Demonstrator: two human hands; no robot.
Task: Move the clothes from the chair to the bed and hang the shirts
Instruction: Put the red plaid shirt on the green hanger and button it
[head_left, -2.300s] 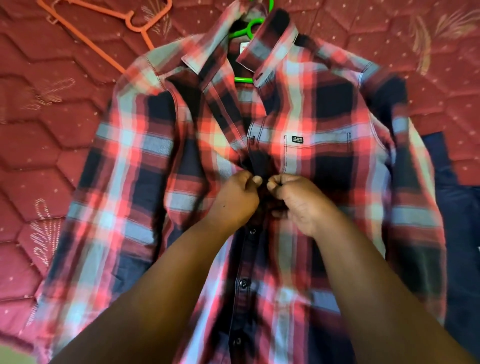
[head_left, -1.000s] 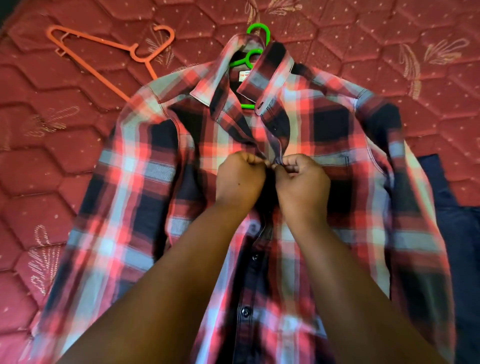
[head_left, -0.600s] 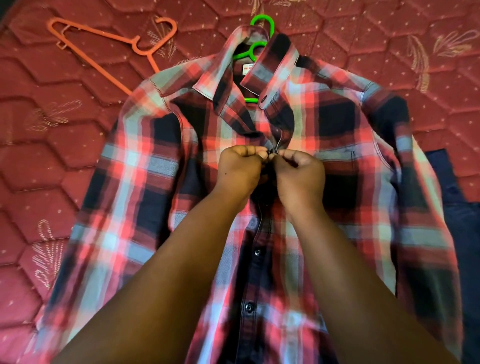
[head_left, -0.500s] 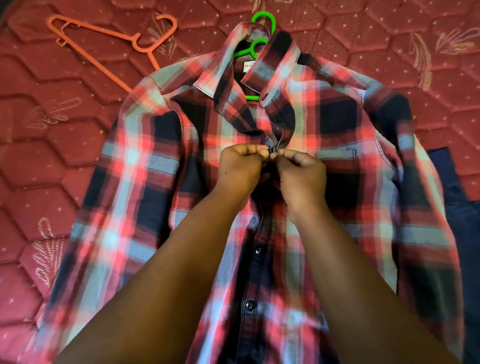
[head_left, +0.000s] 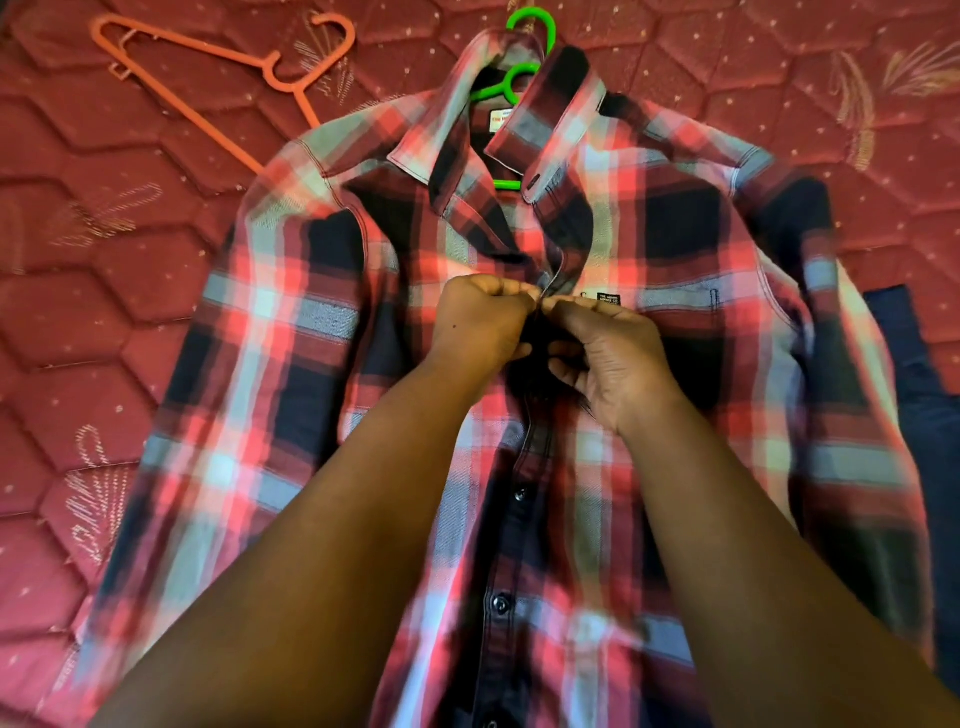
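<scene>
Head view looks down on a red, navy and grey plaid shirt (head_left: 291, 332) spread face-up on the bed (head_left: 93, 291), whose cover is maroon, quilted in hexagons. A white neck label (head_left: 500, 118) with red print sits inside the collar, and a small black patch (head_left: 609, 299) with pale lettering sits at the top of the chest pocket; neither can be read at this sharpness. A green hanger (head_left: 527, 49) is threaded through the neck, its hook lying past the collar.

Both hands meet at the placket just below the collar: the left hand (head_left: 480, 322) and right hand (head_left: 605, 353) are curled, fingertips pinching the two front edges together at a button. Two dark buttons lower down are fastened.

An orange hanger (head_left: 208, 78) lies loose beyond the shirt's left shoulder, its lower end tucked under it, with bare cover around it to the left. A dark navy garment (head_left: 930, 415) lies along the shirt's right sleeve and runs out of frame.

Compared with half a second ago, the hands stay on the same button, and the shirt and both hangers have not shifted.
</scene>
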